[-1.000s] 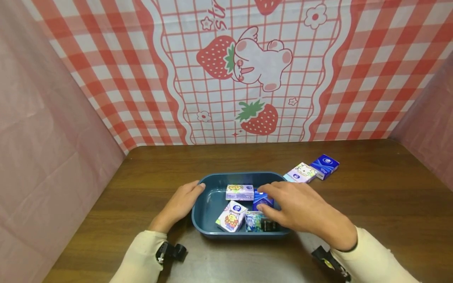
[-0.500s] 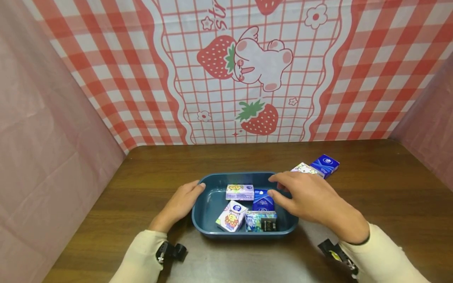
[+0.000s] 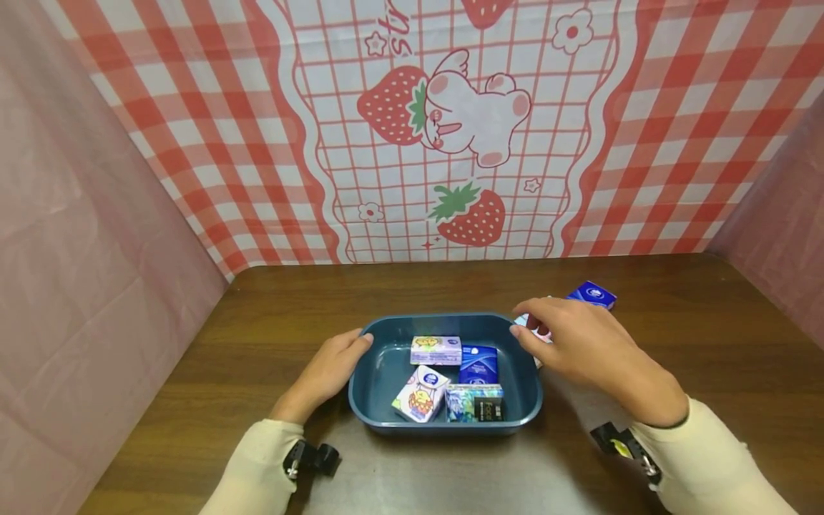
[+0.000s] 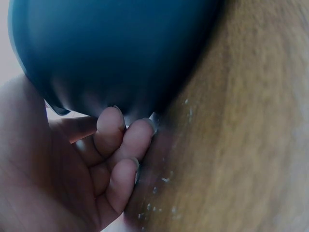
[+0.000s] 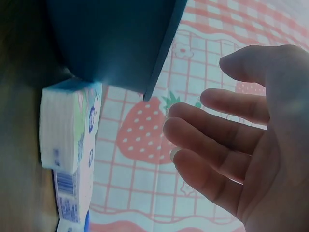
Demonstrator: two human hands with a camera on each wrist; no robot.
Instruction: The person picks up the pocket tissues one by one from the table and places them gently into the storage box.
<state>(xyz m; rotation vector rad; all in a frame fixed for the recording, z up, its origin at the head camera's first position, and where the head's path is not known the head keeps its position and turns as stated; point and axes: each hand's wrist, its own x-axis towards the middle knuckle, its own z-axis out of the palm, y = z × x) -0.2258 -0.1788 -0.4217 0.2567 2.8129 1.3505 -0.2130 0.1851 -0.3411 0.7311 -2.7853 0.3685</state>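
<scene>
In the head view my left hand (image 3: 331, 368) holds the left end of a dark blue plastic basin (image 3: 381, 375), thumb over the rim. The left wrist view has its fingertips curled against the basin's outer wall (image 4: 111, 48). Inside lie a purple tissue pack (image 3: 435, 352), a blue tissue pack (image 3: 479, 363), a white cartoon tissue pack (image 3: 421, 395) and a patterned "Face" tissue pack (image 3: 465, 403). My right hand (image 3: 576, 343) hovers just past the basin's right end, fingers loosely bent, holding nothing. Below it is a light-coloured tissue pack (image 3: 533, 327), mostly hidden.
Another blue tissue pack (image 3: 592, 294) lies on the wooden table (image 3: 296, 300) behind my right hand. The right wrist view shows a white tissue pack (image 5: 60, 130) close by the basin's outside, with more packs in line. A strawberry-print cloth (image 3: 412, 207) hangs behind the table.
My right hand has moved out of the basin to the right, uncovering the blue and "Face" packs and now covering the packs on the table. The left hand and basin stay put.
</scene>
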